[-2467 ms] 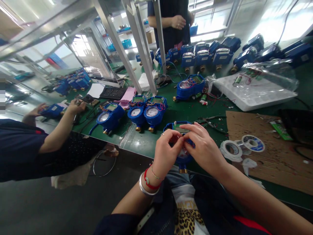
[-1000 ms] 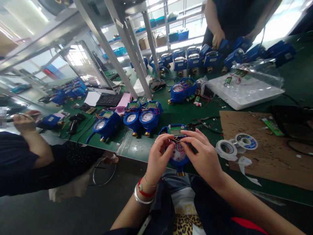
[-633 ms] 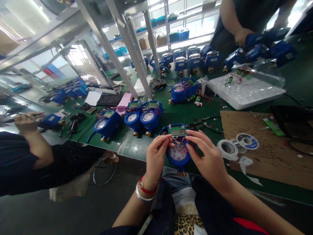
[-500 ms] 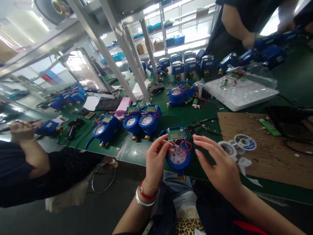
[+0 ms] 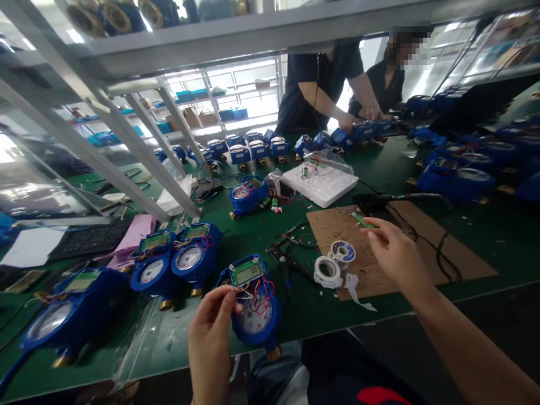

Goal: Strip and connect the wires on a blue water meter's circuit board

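A blue water meter (image 5: 256, 308) with an open top, a small green display and loose red and coloured wires lies at the near edge of the green bench (image 5: 253, 230). My left hand (image 5: 211, 334) is closed, pinching the meter's left side by the wires. My right hand (image 5: 395, 254) is off the meter, stretched out over the brown cardboard sheet (image 5: 422, 247). Its fingers are extended, and the fingertips are at a small green circuit board (image 5: 361, 220).
Two solder reels (image 5: 333, 261) and cutters (image 5: 290, 246) lie between the hands. More blue meters (image 5: 177, 261) stand to the left and at the far edge. A white foam tray (image 5: 323, 184), slanted metal frame legs (image 5: 139, 163) and two people (image 5: 333, 84) across the bench.
My right hand let go of the meter and moved right, out over the cardboard. My left hand stays on the meter. The view swung right and up, so the co-worker at the left is out of frame.
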Tool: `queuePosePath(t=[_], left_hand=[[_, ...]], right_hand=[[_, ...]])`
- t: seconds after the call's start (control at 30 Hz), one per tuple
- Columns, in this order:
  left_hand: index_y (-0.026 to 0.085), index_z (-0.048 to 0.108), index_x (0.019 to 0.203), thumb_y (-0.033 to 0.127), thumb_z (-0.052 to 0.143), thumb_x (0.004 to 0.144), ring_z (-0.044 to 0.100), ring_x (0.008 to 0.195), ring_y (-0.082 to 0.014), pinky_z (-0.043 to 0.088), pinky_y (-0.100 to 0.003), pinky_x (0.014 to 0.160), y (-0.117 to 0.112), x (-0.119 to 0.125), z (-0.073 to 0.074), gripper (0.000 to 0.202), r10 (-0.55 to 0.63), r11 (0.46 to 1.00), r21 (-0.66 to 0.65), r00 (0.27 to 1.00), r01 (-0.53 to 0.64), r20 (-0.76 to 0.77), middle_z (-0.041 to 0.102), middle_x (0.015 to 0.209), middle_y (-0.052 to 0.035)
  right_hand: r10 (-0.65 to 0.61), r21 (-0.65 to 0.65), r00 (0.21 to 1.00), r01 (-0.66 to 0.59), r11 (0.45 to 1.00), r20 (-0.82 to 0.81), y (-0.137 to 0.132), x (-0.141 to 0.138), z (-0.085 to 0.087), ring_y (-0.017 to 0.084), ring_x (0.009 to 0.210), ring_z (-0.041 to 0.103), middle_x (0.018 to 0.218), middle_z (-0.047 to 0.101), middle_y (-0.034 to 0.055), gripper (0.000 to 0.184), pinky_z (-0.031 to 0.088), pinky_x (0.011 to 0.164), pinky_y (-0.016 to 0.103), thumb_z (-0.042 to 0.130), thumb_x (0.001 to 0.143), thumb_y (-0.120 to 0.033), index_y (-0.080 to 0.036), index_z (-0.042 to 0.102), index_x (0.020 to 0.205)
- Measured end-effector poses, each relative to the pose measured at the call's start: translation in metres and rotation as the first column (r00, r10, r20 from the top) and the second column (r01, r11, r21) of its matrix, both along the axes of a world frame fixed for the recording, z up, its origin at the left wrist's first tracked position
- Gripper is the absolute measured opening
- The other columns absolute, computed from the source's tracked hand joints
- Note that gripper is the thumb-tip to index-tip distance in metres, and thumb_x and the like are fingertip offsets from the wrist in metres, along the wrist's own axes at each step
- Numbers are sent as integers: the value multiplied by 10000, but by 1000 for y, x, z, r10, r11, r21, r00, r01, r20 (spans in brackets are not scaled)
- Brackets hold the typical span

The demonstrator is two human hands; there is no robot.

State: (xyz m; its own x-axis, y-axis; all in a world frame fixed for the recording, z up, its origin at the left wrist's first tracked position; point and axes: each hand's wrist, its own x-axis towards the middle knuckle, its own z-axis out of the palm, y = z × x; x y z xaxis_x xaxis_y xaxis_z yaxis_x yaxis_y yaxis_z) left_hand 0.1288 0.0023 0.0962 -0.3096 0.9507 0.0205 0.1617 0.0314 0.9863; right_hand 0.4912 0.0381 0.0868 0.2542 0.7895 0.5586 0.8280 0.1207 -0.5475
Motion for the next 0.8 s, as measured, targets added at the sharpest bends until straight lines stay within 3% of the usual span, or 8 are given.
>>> queuePosePath(t=[0.13,0.3,0.43,0.57,0.67,0.8], left_hand=[[191,650,963,505,690,773,604,711,-155,480,-220,664,0,1,2,369,24,1000,-13,999,-24,-41,648,684,9],[161,664,889,599,712,693,625,680,-180,505,-248,663,-1,7,10,482,71,997,-23,997,-71,-30,652,645,-16],[151,670,854,632,726,653,609,615,-178,490,-250,591,-2,17,13,524,135,991,-5,990,-135,34,635,613,-19],[160,658,861,616,715,681,577,598,-156,464,-230,579,-3,24,11,494,193,980,34,979,-195,68,617,604,-5],[161,648,854,594,727,681,571,601,-152,457,-224,588,-2,23,9,473,181,983,24,980,-183,81,607,599,3],[159,646,829,586,724,685,572,597,-163,458,-235,578,-1,18,10,457,135,991,9,990,-136,50,604,591,-4]], right_hand=[[-7,-82,1000,6,997,-11,26,17,-13,224,923,668,1117,659,100,300,523,871,385,487,881,-212,-168,598,1156],[72,-161,997,-70,984,6,73,15,-22,239,975,652,1091,672,110,292,509,900,377,451,868,-155,-143,636,1095],[222,-242,975,-209,948,28,130,-2,-14,201,1032,637,1123,675,77,298,489,948,337,430,918,-142,-168,651,1117],[388,-352,920,-343,871,64,191,-30,-1,188,1050,617,1114,662,81,208,471,982,395,508,967,-229,-157,654,1096],[432,-429,898,-358,829,86,224,-46,6,199,1046,603,1127,634,83,242,480,967,430,550,965,-336,-155,638,1100],[457,-507,884,-351,787,97,248,-63,16,198,996,604,1112,615,75,260,518,893,401,566,955,-363,-146,624,1086]])
